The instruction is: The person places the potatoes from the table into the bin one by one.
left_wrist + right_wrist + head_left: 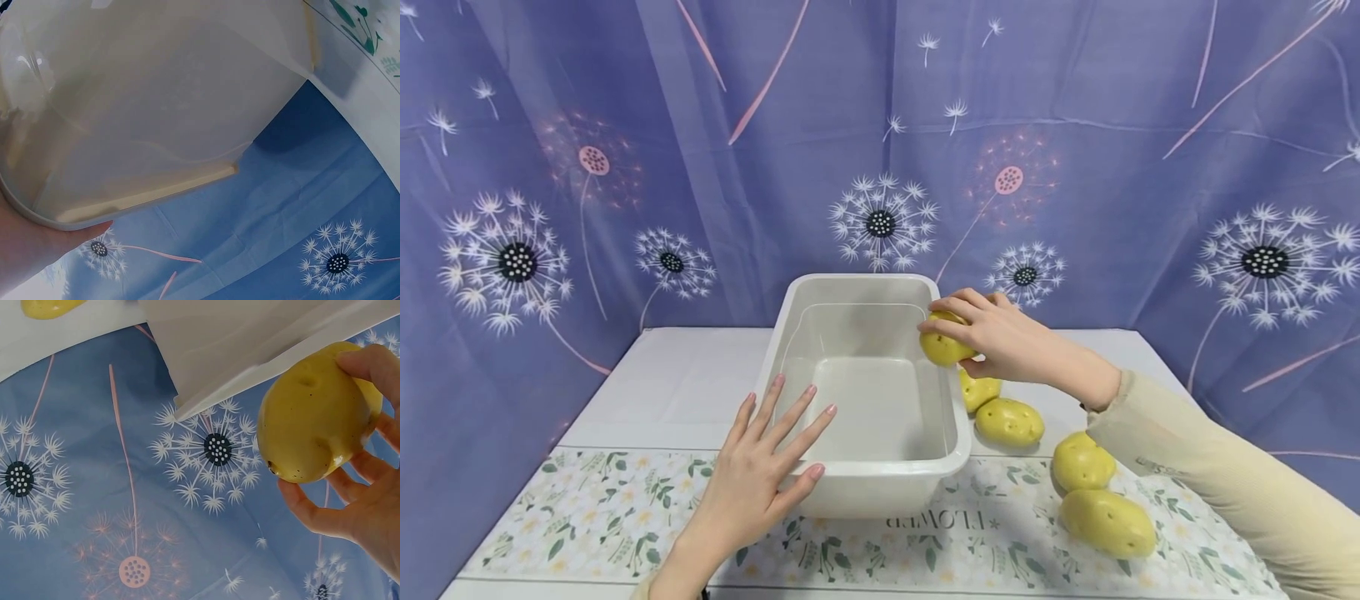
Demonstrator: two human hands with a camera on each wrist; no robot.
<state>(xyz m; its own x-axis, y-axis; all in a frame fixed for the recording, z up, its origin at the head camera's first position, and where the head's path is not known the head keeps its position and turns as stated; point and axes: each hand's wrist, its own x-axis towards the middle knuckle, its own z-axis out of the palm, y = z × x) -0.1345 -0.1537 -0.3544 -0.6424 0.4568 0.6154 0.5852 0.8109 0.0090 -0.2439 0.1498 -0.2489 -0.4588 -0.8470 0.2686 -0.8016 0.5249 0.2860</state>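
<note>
A yellow potato (946,340) is held in my right hand (1000,333), above the right rim of a white plastic basin (880,467). The right wrist view shows the fingers and thumb curled round this potato (319,412). My left hand (756,467) lies over the basin's near left corner, fingers straight and spread. In the left wrist view, part of the left hand (56,240) touches the basin's rim; its other fingers are hidden there. The basin's visible floor (868,408) is bare.
Two potatoes lie close beside the basin's right wall, one (979,390) partly hidden behind the other (1010,422). Nearer the front right are another potato (1082,461) and a longer one (1108,523). A floral mat (625,517) covers the table's front; a purple dandelion curtain (760,192) hangs behind.
</note>
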